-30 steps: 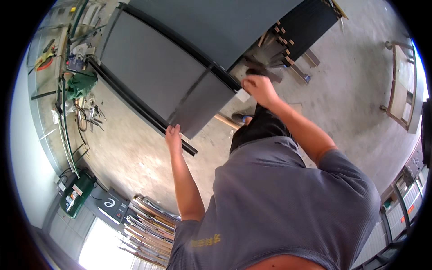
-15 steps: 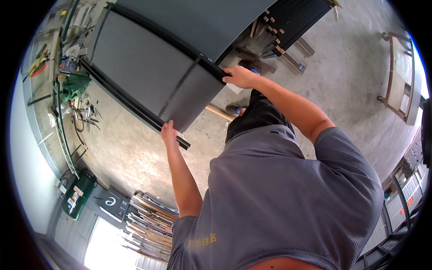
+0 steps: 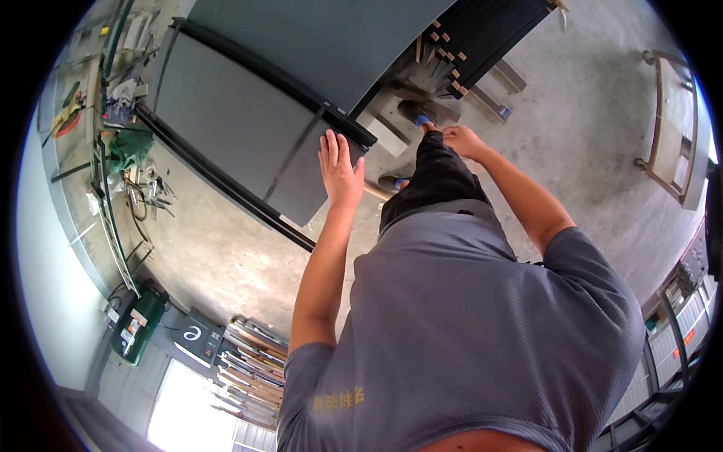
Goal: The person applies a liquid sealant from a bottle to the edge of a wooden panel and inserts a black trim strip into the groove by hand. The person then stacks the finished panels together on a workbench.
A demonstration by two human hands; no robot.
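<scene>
A dark grey panel (image 3: 226,128) with a black frame and a black cross bar lies in front of me, low over the concrete floor. My left hand (image 3: 339,169) is raised with flat, spread fingers, its fingertips at the near corner of the panel's black frame. My right hand (image 3: 461,139) is off the panel, curled loosely above my dark trouser leg (image 3: 429,181), with nothing seen in it. A second, larger grey sheet (image 3: 324,38) lies just beyond the panel.
A bundle of black bars (image 3: 489,38) with wooden blocks lies at the top. A bench with tools and a green cloth (image 3: 128,147) runs along the left. There is a green machine (image 3: 139,324), stacked profiles (image 3: 241,354), and a metal frame (image 3: 670,135) at right.
My right hand has let go of the panel's corner and drawn back to the right. My left hand has moved up from the panel's lower edge to its near corner.
</scene>
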